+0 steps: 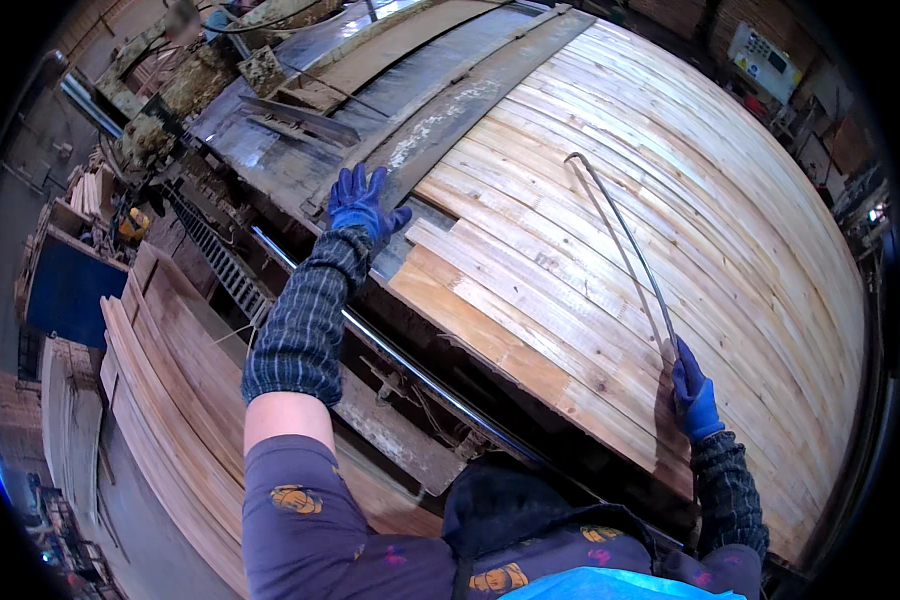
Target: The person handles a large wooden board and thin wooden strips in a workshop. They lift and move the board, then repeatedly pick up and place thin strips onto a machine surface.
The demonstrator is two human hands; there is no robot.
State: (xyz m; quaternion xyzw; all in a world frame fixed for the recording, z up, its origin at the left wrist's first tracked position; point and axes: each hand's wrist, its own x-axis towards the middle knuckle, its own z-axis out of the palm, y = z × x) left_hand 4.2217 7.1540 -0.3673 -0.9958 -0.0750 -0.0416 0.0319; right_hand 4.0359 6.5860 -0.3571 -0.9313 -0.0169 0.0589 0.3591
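Note:
My left hand point(358, 207), in a blue glove, has its fingers spread at the near end of a worn flat metal bar point(460, 112); I cannot tell whether it presses on it. Nothing is held in that hand. Gripped in my gloved right hand point(696, 396) is a thin metal hook rod point(625, 226), its bent tip pointing away over the boards. Beneath it, pale wooden strips point(610, 285) lie side by side as a broad sheet. At the near left edge the strips end unevenly, beside the bar.
A shiny metal rail point(410, 362) runs along the near edge, with a dark gap beside it. Long planks point(170, 370) are stacked at the left, near a blue bin point(68, 295). Rusty machinery point(195, 85) stands far left, a control box point(765, 62) far right.

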